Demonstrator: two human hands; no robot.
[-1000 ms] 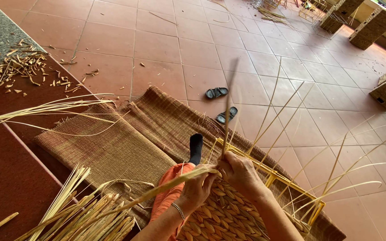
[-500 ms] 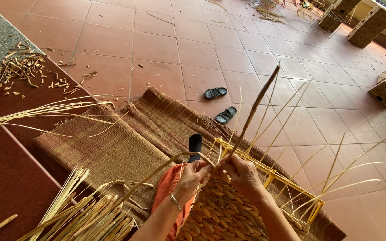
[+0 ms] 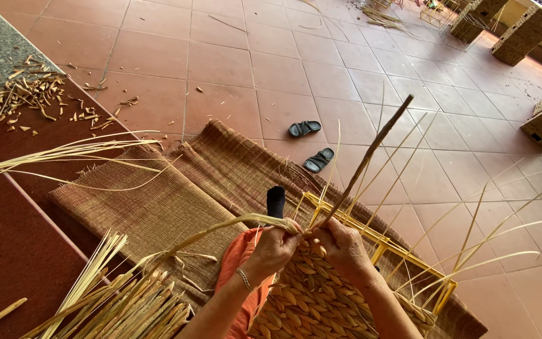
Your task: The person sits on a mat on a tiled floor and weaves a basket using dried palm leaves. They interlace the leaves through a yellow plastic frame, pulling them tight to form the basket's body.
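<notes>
Basket [image 3: 321,301]: coarse woven plant fibre (matt, dry); frame [image 3: 384,242]: smooth yellow-painted metal; mat [image 3: 158,207]: rough woven fibre; floor tiles [image 3: 233,69]: smooth terracotta.

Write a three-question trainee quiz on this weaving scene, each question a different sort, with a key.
1. True or false: the left hand and right hand work at the rim of a woven basket.
2. The metal frame around the basket is: A yellow, B blue, C white.
3. Fill in: a pair of dark ______ lies on the tiled floor beyond the mat.

Key: 1 true; 2 A; 3 sandals.
</notes>
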